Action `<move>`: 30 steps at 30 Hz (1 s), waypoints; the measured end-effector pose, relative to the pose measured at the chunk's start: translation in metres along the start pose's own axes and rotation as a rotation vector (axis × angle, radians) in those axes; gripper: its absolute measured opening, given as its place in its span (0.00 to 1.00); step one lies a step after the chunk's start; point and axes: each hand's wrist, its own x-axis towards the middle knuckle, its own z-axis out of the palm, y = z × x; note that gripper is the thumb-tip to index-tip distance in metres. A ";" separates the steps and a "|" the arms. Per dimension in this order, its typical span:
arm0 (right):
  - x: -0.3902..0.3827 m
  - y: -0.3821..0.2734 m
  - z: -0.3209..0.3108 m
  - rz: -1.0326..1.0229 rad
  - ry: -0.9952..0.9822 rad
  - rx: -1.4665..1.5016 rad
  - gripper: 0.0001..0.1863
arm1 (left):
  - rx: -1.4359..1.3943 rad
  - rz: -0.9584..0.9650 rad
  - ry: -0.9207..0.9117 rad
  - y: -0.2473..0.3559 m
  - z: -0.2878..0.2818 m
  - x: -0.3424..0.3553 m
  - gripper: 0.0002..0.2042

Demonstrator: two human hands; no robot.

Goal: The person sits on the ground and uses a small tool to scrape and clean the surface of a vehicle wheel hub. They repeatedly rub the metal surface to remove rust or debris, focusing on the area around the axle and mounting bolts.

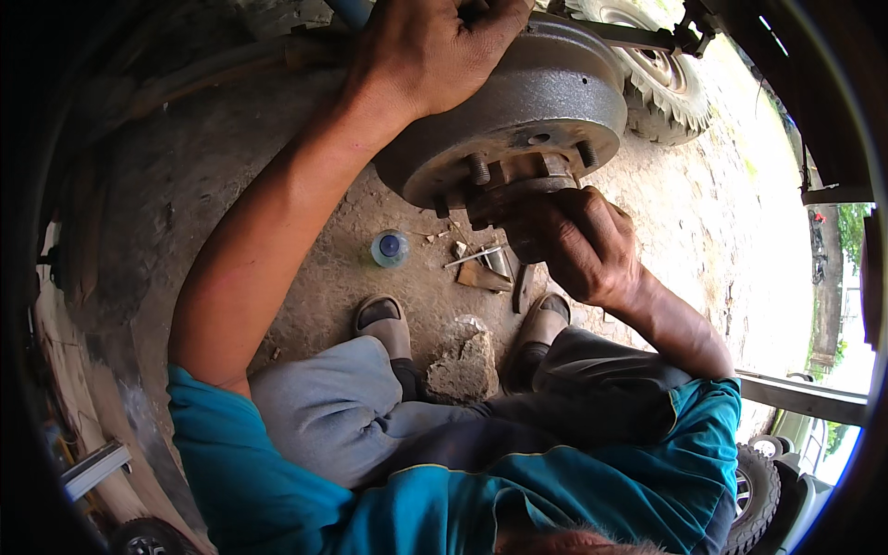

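Observation:
A dark metal wheel drum [566,94] with threaded studs hangs at upper centre. My left hand [442,53] is at its upper left, fingers bent and partly cut off by the top edge; what they grip is hidden. My right hand [585,248] is closed on a round metal hub part [513,192] at the drum's lower face, its fingertips partly hidden behind that part.
Below lie a bottle with a blue cap [389,248], metal tools [495,259] and a concrete chunk [462,370] between my sandaled feet. A large tire [668,109] is behind the drum; another wheel [754,499] stands at lower right. A bar [795,396] runs along the right.

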 end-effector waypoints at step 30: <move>-0.037 0.004 -0.015 -0.068 0.041 -0.040 0.19 | 0.096 -0.082 -0.069 0.007 -0.009 -0.002 0.26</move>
